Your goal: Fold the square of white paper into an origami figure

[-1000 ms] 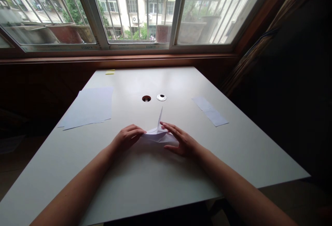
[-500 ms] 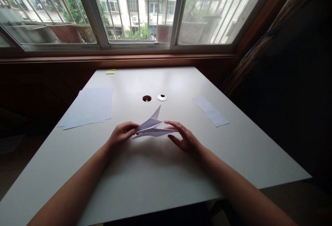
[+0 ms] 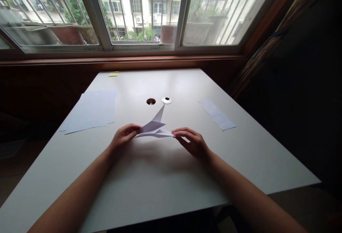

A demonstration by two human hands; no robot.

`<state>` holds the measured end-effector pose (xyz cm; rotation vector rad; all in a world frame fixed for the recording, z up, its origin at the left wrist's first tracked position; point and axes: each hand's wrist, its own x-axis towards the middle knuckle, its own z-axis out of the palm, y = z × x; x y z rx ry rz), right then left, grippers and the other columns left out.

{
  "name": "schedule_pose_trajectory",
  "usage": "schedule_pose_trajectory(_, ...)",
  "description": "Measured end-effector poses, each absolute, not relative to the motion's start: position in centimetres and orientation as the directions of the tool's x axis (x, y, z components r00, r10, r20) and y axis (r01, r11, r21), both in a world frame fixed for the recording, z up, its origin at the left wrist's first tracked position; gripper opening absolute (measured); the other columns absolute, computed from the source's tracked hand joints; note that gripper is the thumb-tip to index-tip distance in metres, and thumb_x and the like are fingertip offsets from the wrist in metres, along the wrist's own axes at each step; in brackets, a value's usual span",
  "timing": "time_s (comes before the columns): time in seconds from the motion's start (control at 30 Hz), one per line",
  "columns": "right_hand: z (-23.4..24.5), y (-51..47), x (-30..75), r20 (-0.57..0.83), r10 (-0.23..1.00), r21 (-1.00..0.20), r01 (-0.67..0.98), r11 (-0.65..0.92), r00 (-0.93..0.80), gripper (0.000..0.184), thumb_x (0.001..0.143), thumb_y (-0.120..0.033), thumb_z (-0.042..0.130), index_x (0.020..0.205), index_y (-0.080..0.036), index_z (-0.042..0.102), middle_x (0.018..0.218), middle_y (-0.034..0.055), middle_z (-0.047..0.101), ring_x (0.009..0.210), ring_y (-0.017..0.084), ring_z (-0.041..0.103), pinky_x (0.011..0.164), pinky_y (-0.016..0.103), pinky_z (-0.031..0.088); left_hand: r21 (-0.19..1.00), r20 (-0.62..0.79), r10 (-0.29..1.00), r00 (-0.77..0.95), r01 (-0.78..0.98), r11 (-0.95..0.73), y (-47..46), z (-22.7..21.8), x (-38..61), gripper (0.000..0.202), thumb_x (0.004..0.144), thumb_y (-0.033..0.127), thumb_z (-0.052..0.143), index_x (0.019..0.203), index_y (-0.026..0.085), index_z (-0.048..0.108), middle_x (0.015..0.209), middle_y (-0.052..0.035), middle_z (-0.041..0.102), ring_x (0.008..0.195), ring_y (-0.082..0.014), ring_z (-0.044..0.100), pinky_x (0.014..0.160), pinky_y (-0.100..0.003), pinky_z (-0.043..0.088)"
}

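A partly folded white paper point(image 3: 155, 128) with a pointed flap sticking up and away hangs just above the middle of the white table point(image 3: 160, 176). My left hand point(image 3: 124, 138) pinches its left end with closed fingers. At the paper's right end my right hand point(image 3: 192, 142) grips the tip between thumb and fingers. A faint shadow lies on the table below the paper.
Several white sheets point(image 3: 92, 110) lie stacked at the left of the table. A narrow paper strip point(image 3: 217, 114) lies at the right. A cable hole point(image 3: 151, 101) and its round cap point(image 3: 166, 100) sit beyond the paper. A yellow note point(image 3: 113, 74) lies at the far edge under the window.
The paper was pressed on the table under my flat right hand; both hands have lifted it and now pinch its ends, with the raised flap tilted further back.
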<state>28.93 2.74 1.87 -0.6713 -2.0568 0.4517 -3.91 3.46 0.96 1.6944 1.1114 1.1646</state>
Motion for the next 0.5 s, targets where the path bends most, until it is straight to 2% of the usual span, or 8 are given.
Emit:
schedule_pose_trajectory(0.17,1.7,2.9,29.0,0.643,0.614,-0.529,0.314,0.789,-0.459,0.019,0.094,-0.015,0.058,0.106,-0.026,0.068,0.106,0.0074,0.07,0.098,0.019,0.069,0.086,0.036,0.061,0.877,0.368,0.896,0.247,0.227,-0.423,3.2,1.4,-3.6,0.017,0.093,0.028,0.063,0.102,0.017,0.072,0.1,-0.0093,0.071,0.095,-0.0205,0.067,0.084,-0.031,0.056)
schedule_pose_trajectory(0.27,1.6,3.1,29.1,0.636,0.627,-0.521,0.348,0.779,-0.45,0.02,0.093,-0.013,0.056,0.104,-0.026,0.067,0.106,0.0071,0.068,0.099,0.019,0.068,0.087,0.037,0.061,0.81,0.439,0.847,0.298,0.277,-0.517,3.0,1.5,-3.3,0.016,0.094,0.025,0.061,0.103,0.019,0.072,0.101,-0.0103,0.07,0.096,-0.0204,0.067,0.084,-0.032,0.056)
schedule_pose_trajectory(0.4,1.5,3.4,29.2,0.632,0.643,-0.505,0.4,0.765,-0.432,0.022,0.093,-0.011,0.054,0.103,-0.025,0.068,0.106,0.0074,0.068,0.099,0.02,0.067,0.086,0.038,0.06,0.634,0.566,0.734,0.376,0.372,-0.678,2.9,1.3,-2.9,0.015,0.093,0.019,0.061,0.105,0.021,0.071,0.102,-0.0094,0.069,0.093,-0.0183,0.067,0.083,-0.032,0.056)
schedule_pose_trajectory(0.5,1.3,3.6,29.3,0.625,0.655,-0.501,0.425,0.754,-0.425,0.025,0.092,-0.01,0.053,0.106,-0.025,0.067,0.107,0.0079,0.067,0.1,0.021,0.066,0.086,0.039,0.06,0.484,0.597,0.64,0.483,0.419,-0.768,2.9,1.0,-2.7,0.017,0.093,0.015,0.06,0.105,0.022,0.07,0.1,-0.0079,0.069,0.091,-0.0167,0.066,0.081,-0.031,0.055)
